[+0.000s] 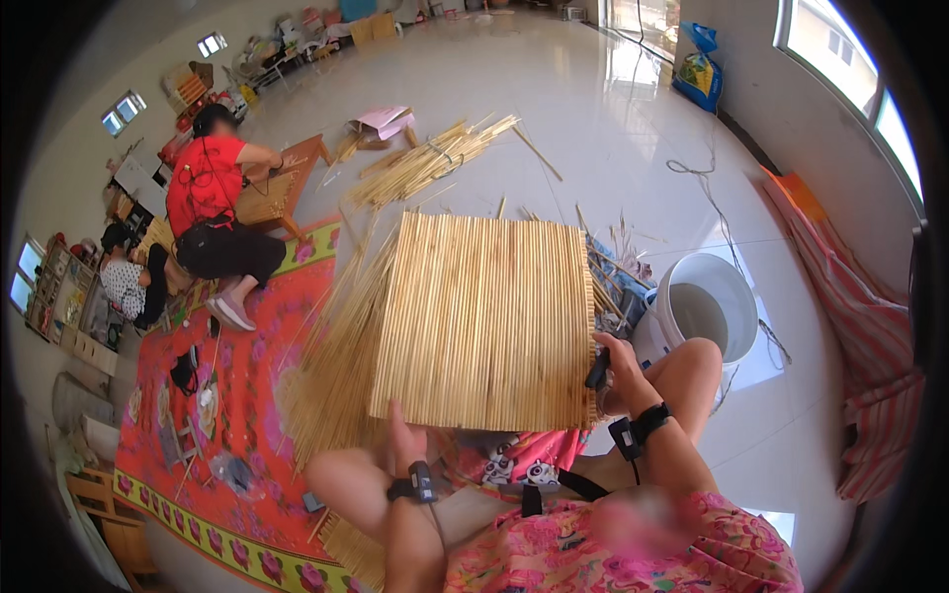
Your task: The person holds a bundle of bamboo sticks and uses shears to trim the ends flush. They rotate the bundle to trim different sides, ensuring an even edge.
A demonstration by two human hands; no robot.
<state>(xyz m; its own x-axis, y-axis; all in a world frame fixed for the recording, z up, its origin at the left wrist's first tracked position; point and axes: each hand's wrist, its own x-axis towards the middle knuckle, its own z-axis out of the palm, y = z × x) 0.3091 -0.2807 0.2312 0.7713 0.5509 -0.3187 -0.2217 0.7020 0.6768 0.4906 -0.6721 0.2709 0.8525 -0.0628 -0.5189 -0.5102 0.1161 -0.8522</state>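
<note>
A square panel of straw-coloured stalks (485,322), laid side by side, rests over my lap with its stalks running away from me. My left hand (406,437) grips its near left corner, the fingers partly hidden beneath. At the right edge, my right hand (619,363) holds a dark-handled tool (597,368) against the panel's side; the tool's working end cannot be made out. Long loose stalks (337,378) lie to the left of the panel, partly under it. A tied bundle of stalks (437,159) lies on the floor beyond.
A white bucket with water (708,311) stands close at my right, beside a blue cloth and stalk scraps. A red floral mat (245,385) spreads at left. Two people sit there, one in a red shirt (204,181) at a low wooden table (296,185).
</note>
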